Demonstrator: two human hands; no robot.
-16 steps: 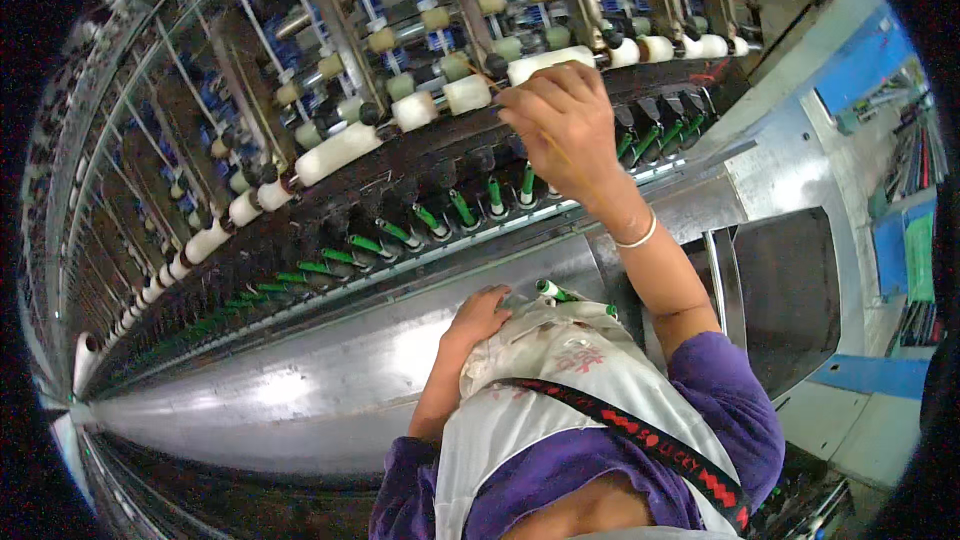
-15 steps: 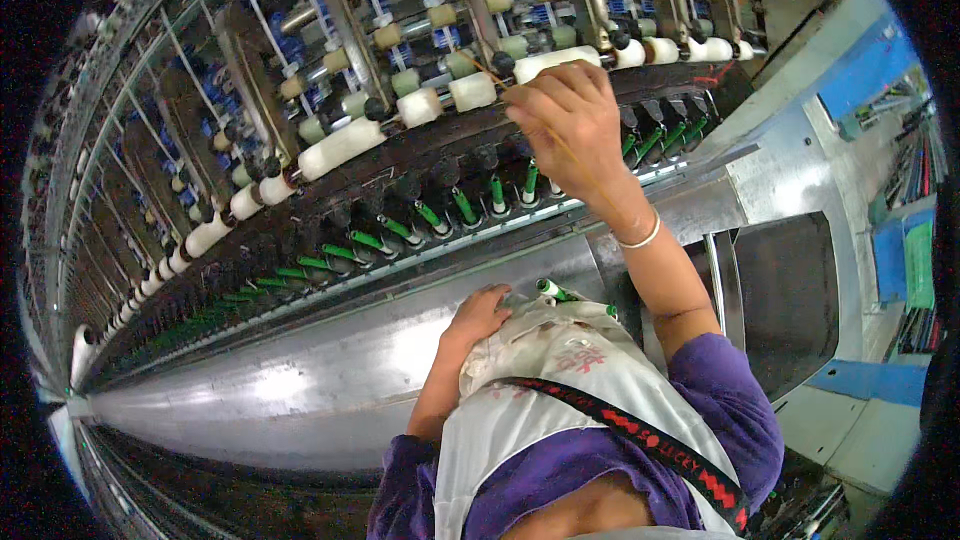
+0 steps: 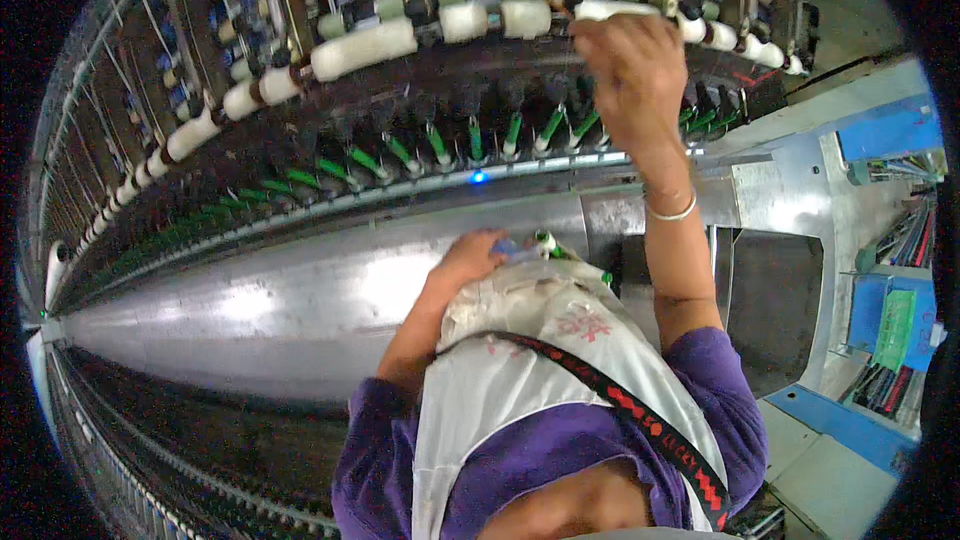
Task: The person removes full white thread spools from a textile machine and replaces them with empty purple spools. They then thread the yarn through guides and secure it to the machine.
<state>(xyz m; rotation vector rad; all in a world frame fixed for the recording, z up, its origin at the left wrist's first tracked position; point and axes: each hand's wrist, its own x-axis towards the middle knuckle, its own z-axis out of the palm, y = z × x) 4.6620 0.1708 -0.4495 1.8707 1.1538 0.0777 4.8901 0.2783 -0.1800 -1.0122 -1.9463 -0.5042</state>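
My right hand (image 3: 635, 70), with a white band at the wrist, is raised to the row of white rollers (image 3: 365, 50) on a spinning frame. Its fingers are pinched on a thin brown stick (image 3: 553, 2), whose tip points up and left among the rollers. My left hand (image 3: 472, 258) is low at the front of my white apron (image 3: 520, 315), fingers curled by a small bluish thing (image 3: 506, 247) too blurred to name. Beside it, a bobbin with a green end (image 3: 546, 242) pokes out of the apron's pocket.
Green bobbins (image 3: 475, 138) stand in a long row below the rollers. A metal panel (image 3: 250, 305) runs along the machine in front of me. At the right are blue bins (image 3: 890, 120) and a green item (image 3: 895, 330). Another machine row (image 3: 150, 470) lies at lower left.
The view has shifted, so the machine sits higher in it. My right hand stays at the rollers with the stick. A bluish thing now shows at my left fingertips.
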